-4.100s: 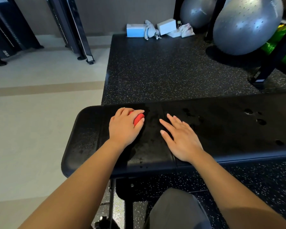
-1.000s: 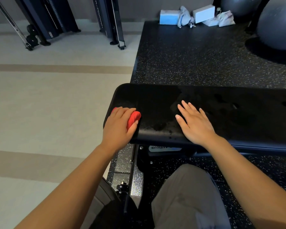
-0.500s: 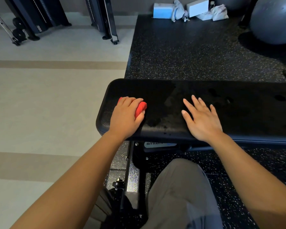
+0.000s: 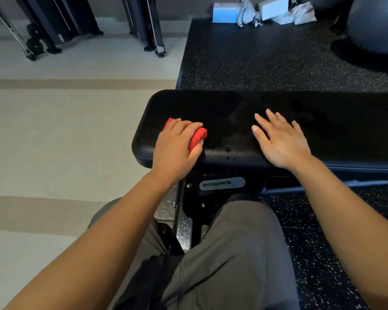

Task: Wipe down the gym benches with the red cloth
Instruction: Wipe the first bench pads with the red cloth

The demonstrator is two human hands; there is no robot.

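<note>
**Desk:** What is seen nearest the lens?

**Caption:** A knee in grey trousers (image 4: 233, 253) is seen at the bottom, with two bare forearms stretched forward on either side of it. Just beyond the knee, a maker's plate (image 4: 222, 183) is fixed to the dark frame under the bench. The plate is lettered NAUTILUS and is read upside down.

**Desk:** Where is the red cloth placed?

**Caption:** The red cloth (image 4: 197, 136) is bunched on the left end of the black padded bench (image 4: 211, 106), close to its near edge. It is gripped by the left hand (image 4: 177, 146), with fingers curled over the top and the thumb tucked against the near side. Only the two ends of the cloth are left showing.

**Desk:** How is the right hand held?

**Caption:** The right hand (image 4: 280, 139) is laid flat on the pad, with fingers straight and slightly spread and nothing held. It is set well apart from the cloth, to its right. A speckled sheen is seen on the pad between the two hands.

**Desk:** What is shown behind the bench?

**Caption:** A black speckled rubber mat (image 4: 267, 59) is spread beyond it, and a pale floor (image 4: 65, 130) crossed by a tan stripe is seen to the left. At the mat's far edge, a blue box (image 4: 225, 12), a white box (image 4: 273, 7) and crumpled white bags (image 4: 300, 13) are lined up. A grey exercise ball (image 4: 376, 23) is cut off by the top right corner. Dark machine uprights (image 4: 150, 23) are seen at the top left.
</note>
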